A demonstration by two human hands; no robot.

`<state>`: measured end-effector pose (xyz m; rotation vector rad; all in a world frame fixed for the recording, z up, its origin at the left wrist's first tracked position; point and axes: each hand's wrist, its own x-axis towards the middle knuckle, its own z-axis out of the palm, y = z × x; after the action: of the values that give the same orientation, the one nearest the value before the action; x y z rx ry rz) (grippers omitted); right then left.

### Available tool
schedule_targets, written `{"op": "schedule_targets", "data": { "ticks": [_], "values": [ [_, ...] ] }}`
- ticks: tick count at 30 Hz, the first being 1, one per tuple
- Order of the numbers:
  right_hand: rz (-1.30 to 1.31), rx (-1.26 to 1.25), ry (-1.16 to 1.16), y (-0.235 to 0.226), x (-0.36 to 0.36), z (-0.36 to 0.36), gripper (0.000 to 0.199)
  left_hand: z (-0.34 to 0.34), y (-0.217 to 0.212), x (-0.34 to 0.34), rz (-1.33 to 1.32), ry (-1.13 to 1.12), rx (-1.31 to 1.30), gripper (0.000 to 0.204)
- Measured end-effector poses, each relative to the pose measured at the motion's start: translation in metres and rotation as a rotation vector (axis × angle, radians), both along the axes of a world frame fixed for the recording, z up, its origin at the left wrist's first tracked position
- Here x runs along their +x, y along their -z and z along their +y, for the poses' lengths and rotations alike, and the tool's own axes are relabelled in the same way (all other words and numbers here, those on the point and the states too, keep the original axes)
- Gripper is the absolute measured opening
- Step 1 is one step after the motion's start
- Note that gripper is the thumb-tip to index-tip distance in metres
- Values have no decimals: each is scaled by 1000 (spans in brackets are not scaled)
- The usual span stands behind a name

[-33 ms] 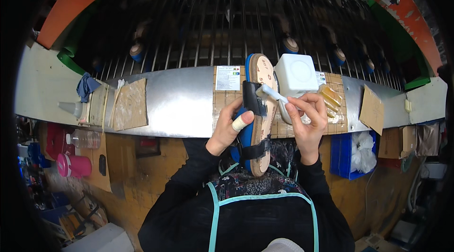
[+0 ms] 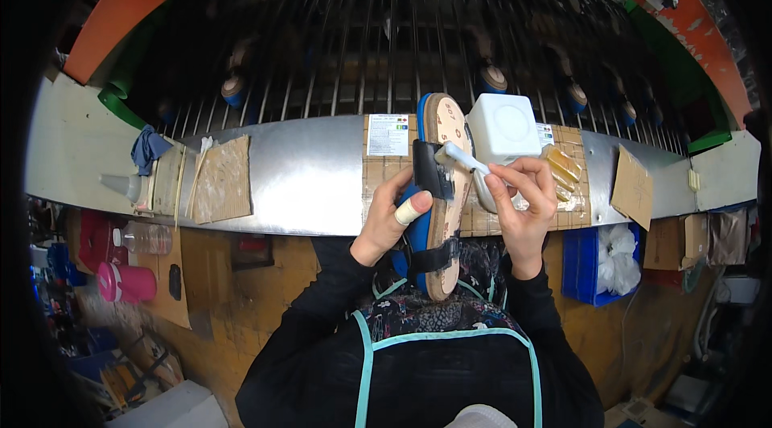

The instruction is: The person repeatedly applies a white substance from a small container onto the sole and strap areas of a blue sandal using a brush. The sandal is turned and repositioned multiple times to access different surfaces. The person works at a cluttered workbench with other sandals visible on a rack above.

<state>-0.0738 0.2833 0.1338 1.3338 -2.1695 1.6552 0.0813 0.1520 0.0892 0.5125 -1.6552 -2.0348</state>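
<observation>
Steel workbench [image 2: 305,179], dark wire rack [image 2: 386,26] behind, orange frame [image 2: 121,10].

You wear a black long-sleeved top, its sleeves reaching to your wrists and leaving both hands bare. Over it sits a dark apron [image 2: 426,348] edged with pale turquoise piping that runs in two straps up the chest and across the bib; a patch of dark, multicoloured floral cloth shows at its upper part. Your left hand [image 2: 392,215] carries a pale bandage [image 2: 410,209] wrapped round one finger. Your right hand [image 2: 523,203] wears nothing
</observation>
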Motion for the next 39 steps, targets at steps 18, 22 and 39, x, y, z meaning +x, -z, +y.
{"op": "schedule_targets", "data": {
  "ticks": [18, 22, 39],
  "values": [
    [151, -43, -102, 0, -29, -2, 20, -11, -19, -10, -12, 86, 122, 75],
    [202, -32, -78, 3, -27, 3, 21, -12, -23, -13, 20, 91, 170, 74],
    [-360, -39, -88, 24, 8, 27, 13, -4, -10, -22, 12, 64, 403, 75]
  ]
}}
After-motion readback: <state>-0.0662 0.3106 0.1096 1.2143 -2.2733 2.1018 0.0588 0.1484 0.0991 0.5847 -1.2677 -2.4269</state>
